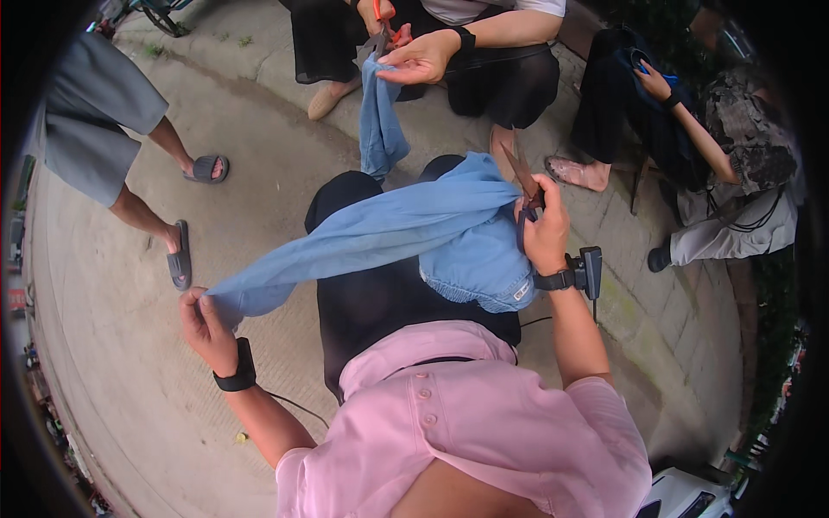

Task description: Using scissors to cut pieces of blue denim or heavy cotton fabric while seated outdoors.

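A light blue garment, thin and denim-like, is stretched across my lap. It has a gathered elastic edge and a small white label at its right part. My left hand is closed, pinching the far left end of the cloth between thumb and fingers. In my right hand is a pair of scissors with dark handles, blades pointing up and away from me, apart at the tips. The fingers of that hand also touch the garment's right end, beside the blades; their exact grip on the cloth is partly hidden.
Opposite me, a seated person's hands hold orange-handled scissors and a blue cloth strip. At left a person stands in grey shorts and sandals. Another person sits at right, near a stone kerb. A white vehicle shows at lower right.
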The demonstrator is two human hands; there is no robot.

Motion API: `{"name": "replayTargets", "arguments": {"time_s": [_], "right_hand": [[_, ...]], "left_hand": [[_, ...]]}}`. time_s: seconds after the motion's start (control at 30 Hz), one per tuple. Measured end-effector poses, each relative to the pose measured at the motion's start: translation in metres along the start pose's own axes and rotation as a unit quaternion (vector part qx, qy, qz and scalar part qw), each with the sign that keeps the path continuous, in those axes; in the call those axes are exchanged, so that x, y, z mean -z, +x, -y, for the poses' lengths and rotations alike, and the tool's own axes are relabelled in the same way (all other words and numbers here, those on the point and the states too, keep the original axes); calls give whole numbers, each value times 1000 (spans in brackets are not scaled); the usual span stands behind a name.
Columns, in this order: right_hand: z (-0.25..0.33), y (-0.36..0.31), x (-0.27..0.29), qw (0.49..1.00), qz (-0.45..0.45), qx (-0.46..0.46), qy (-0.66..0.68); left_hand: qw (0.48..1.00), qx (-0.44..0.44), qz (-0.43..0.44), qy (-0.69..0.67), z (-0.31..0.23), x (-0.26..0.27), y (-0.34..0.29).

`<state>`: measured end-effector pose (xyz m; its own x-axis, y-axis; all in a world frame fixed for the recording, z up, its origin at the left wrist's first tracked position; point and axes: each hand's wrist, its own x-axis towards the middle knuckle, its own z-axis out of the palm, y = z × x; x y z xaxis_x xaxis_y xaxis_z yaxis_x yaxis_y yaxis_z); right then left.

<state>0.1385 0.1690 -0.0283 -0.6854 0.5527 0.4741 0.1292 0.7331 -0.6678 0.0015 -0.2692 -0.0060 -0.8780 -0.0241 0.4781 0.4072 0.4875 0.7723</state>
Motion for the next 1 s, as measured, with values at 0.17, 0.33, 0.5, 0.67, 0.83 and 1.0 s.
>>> {"name": "replayTargets", "arguments": {"time_s": [0.17,0.33,0.5,0.67,0.83,1.0], "right_hand": [[-9,19,7,999,-31,-10,25],[-24,28,-1,994,-92,-28,50],[-36,22,-1,995,-73,-69,-3],[-56,21,1,991,-88,-78,-64],[-48,17,-3,991,-98,-60,-74],[-44,15,-4,991,-100,-24,-85]], "left_hand": [[958,81,271,-40,2,2,-27],[858,127,485,-112,-3,-20,-46],[835,272,447,-169,20,-42,-62],[882,354,311,-16,77,-52,-77],[795,466,379,-82,79,-56,-97],[751,587,295,-68,97,-72,-108]]}}
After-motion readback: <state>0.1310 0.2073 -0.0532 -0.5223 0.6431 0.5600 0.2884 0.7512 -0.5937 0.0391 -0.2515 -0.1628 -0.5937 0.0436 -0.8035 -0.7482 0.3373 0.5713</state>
